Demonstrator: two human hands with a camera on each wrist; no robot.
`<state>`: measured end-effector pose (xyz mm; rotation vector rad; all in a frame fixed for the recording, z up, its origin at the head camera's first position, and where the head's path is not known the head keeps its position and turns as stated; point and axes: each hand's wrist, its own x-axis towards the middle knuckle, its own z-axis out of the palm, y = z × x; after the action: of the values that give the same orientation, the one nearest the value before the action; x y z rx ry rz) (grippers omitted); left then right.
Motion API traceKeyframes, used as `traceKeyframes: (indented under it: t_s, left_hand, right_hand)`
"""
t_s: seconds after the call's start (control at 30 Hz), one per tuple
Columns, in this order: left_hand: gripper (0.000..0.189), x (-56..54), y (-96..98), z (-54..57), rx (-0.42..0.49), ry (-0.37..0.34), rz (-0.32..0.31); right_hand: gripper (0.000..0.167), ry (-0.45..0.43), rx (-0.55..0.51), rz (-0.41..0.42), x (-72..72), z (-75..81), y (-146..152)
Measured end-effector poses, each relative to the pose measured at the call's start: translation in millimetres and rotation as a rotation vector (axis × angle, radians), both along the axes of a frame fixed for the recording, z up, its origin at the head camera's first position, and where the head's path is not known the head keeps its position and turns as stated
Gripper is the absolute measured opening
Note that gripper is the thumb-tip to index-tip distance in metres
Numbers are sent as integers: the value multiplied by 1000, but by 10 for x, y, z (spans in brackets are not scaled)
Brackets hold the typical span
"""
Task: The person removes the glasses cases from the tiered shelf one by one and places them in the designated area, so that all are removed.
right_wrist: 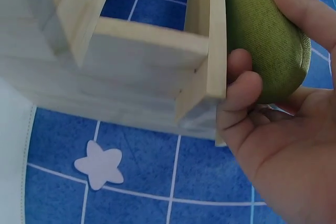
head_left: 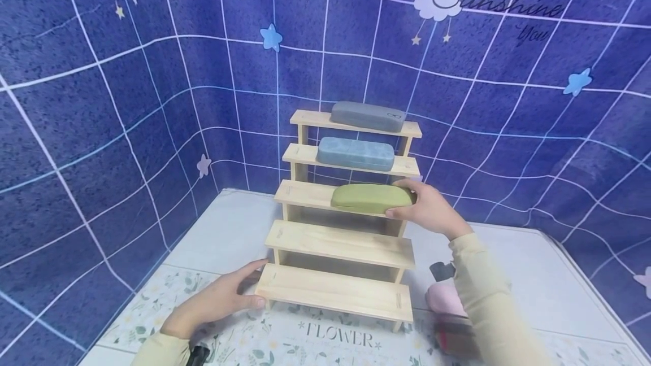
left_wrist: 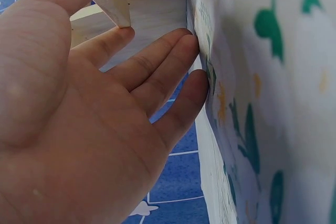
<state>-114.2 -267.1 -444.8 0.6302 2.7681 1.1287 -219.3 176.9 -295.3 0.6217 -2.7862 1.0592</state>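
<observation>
A green glasses case (head_left: 373, 197) lies lengthwise on the middle step of a light wooden five-step display rack (head_left: 338, 290). My right hand (head_left: 429, 208) holds the case's right end, thumb on one side and fingers on the other. In the right wrist view, the curled fingers of that hand also meet the end of the wooden board (right_wrist: 216, 51). At the bottom step's left end is my left hand (head_left: 216, 301), its fingers spread and fairly straight. One fingertip touches a wooden corner (left_wrist: 118, 9) in the left wrist view.
A blue glasses case (head_left: 356, 153) sits on the second step from the top, a grey one (head_left: 368, 116) on the top step. Beside my right forearm are a pink item (head_left: 445, 299) and a blurred brown box-like item (head_left: 455, 336). Blue gridded cloth (head_left: 244, 72) hangs behind.
</observation>
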Motion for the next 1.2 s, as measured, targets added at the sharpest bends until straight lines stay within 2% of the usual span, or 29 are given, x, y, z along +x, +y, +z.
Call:
traceKeyframes:
  t_s: [0.2, 0.5, 0.97, 1.2]
  left_hand:
    - [88, 11, -16, -21, 8, 7, -6]
    - [88, 20, -21, 0, 14, -10, -3]
    - [88, -4, -12, -30, -2, 8, 9]
    - [89, -16, -10, -29, 6, -10, 5]
  right_hand:
    - [72, -42, -60, 6, -13, -62, 177]
    - [78, -105, -87, 19, 36, -96, 311]
    - [74, -7, -13, 38, 65, -92, 363]
    - [75, 9, 15, 25, 57, -116, 444]
